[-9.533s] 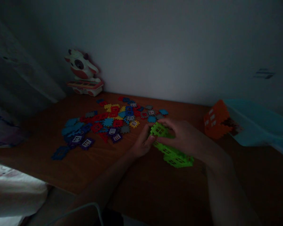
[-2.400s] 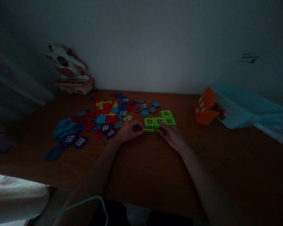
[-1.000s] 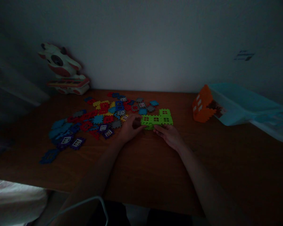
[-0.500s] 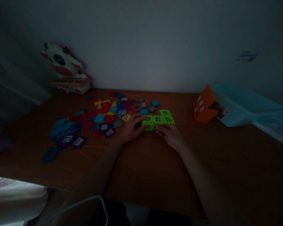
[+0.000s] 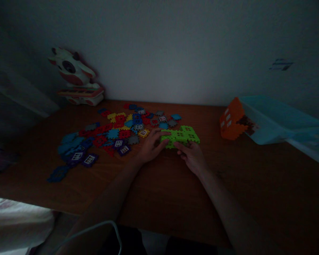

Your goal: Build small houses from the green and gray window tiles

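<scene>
Joined green interlocking building tiles (image 5: 189, 132) with window cut-outs are held between my two hands, just above the wooden table (image 5: 154, 198). My left hand (image 5: 152, 145) grips their left end, fingers over the top and thumb at the near side. On the near right side, my right hand (image 5: 192, 155) pinches the lower edge, its thumb against the tiles and its other fingers curled, partly hidden. Left of my hands lies a spread of loose tiles (image 5: 113, 133) in blue, red, yellow, grey and purple, some with white window frames.
An orange tile structure (image 5: 230, 120) stands at the right against a light-blue plastic bin (image 5: 276, 118). A cow-shaped toy keyboard (image 5: 79, 85) sits at the back left by the wall. A pale cable (image 5: 103, 223) loops at the lower left, near white cloth (image 5: 16, 221).
The green tiles have tilted and turned slightly, their right end shifting a little right and down. Both hands keep their hold. The whole view has moved slightly.
</scene>
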Demonstrator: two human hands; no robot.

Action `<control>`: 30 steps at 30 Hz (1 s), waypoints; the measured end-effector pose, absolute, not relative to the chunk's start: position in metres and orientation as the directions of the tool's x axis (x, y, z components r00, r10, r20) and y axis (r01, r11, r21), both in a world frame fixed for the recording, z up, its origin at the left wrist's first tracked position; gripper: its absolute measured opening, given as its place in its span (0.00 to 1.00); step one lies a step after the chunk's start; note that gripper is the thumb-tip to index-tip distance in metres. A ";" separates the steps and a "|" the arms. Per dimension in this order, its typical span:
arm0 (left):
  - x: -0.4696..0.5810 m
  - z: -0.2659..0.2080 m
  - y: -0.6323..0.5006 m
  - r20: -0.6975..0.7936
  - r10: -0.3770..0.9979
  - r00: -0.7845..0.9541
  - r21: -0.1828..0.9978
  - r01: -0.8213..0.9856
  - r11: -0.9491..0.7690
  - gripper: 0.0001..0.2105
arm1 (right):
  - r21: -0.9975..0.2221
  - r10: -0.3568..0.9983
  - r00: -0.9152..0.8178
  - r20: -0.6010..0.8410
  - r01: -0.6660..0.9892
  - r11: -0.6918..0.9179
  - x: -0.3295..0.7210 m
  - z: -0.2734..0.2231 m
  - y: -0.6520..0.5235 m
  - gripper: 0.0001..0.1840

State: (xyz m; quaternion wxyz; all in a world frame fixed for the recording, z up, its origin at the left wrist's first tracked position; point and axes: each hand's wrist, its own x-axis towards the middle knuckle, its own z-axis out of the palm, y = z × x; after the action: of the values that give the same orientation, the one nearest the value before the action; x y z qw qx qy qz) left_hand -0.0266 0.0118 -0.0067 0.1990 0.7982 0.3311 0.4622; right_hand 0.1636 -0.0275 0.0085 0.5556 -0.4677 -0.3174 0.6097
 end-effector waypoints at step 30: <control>-0.016 0.000 0.002 0.655 0.693 0.300 0.587 0.375 -0.717 0.11 | -0.921 0.987 0.017 -0.160 -0.363 -0.143 0.166 0.008 -0.030 0.24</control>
State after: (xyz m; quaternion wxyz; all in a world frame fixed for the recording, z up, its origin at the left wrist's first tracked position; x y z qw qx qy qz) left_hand -0.0161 0.0019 0.0003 0.1639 0.7894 0.3384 0.4852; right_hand 0.1665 -0.0300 0.0077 0.5544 -0.4483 -0.3476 0.6089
